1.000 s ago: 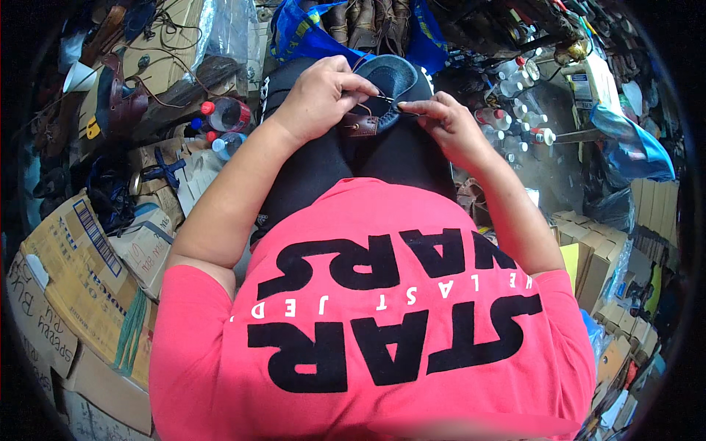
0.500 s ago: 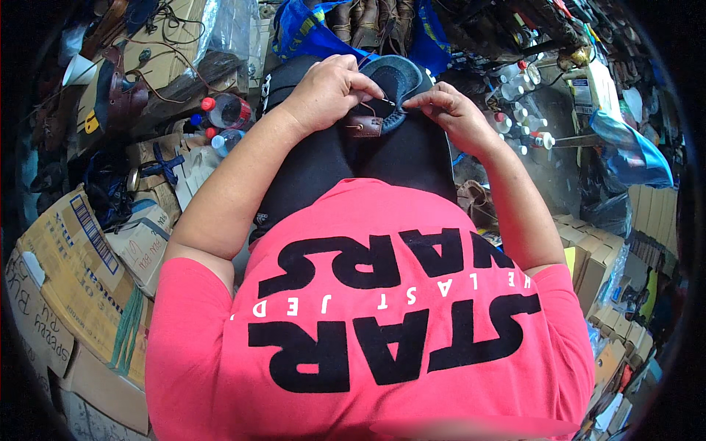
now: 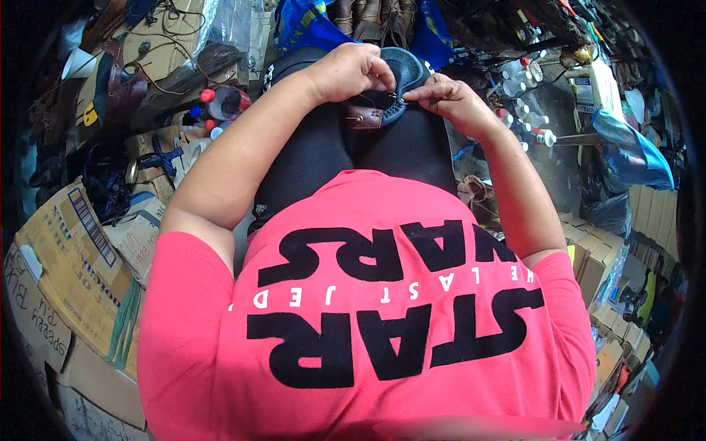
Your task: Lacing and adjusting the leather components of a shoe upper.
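A shoe with a dark lining and a brown leather piece with a lace end rests on my lap, between my dark-trousered thighs. Pale stitch-like marks run along its inner edge. My left hand is closed in a pinch over the shoe's left side; a small thin bright thing shows near its fingertips, too small to name. From the right, my right hand grips the shoe's edge by the stitches, index finger and thumb together. The shoe's underside is hidden.
A blue bag with brown leather shoes stands just beyond my knees. Plastic bottles lie on the left, and several more bottles on the right. Cardboard boxes crowd the near left; more boxes are stacked at right.
My left hand has shifted slightly up and right, with its fingers curled closer over the shoe's opening. The shoe has moved up a little; my right hand stays at its edge.
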Demonstrator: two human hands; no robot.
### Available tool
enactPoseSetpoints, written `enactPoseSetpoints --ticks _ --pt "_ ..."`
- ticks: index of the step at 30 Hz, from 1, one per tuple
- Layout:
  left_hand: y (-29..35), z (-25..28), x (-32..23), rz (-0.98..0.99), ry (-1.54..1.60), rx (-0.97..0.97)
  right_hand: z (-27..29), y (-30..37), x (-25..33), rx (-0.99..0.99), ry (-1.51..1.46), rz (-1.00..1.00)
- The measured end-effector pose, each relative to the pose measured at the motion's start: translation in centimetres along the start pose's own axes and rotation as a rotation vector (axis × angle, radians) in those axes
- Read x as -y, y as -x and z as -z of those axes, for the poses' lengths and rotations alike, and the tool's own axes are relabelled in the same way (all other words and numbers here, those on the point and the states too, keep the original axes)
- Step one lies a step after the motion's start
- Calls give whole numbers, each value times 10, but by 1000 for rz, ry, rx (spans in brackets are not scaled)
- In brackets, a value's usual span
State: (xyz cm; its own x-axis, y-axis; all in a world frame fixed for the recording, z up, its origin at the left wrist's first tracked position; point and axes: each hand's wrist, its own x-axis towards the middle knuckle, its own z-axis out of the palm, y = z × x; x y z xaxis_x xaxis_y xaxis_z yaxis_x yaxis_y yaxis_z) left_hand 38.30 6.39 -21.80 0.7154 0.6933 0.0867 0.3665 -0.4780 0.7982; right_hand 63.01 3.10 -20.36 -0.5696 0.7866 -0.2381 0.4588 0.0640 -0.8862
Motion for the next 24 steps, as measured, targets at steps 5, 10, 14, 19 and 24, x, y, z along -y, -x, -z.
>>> enactPoseSetpoints --ticks 5,10,14,19,24 --pt "7 0 -9 -97 -133 -38 -4 6 7 -14 66 -34" --pt "30 -9 -22 135 -67 -175 -24 19 9 -189 -94 -140" --pt "23 -12 -24 387 297 -144 -31 16 2 -197 -352 -225" --pt "14 -26 -19 409 419 -123 -41 12 6 -336 -208 -168" --pt "8 -21 -14 352 468 -61 -37 4 12 -328 -154 -146"
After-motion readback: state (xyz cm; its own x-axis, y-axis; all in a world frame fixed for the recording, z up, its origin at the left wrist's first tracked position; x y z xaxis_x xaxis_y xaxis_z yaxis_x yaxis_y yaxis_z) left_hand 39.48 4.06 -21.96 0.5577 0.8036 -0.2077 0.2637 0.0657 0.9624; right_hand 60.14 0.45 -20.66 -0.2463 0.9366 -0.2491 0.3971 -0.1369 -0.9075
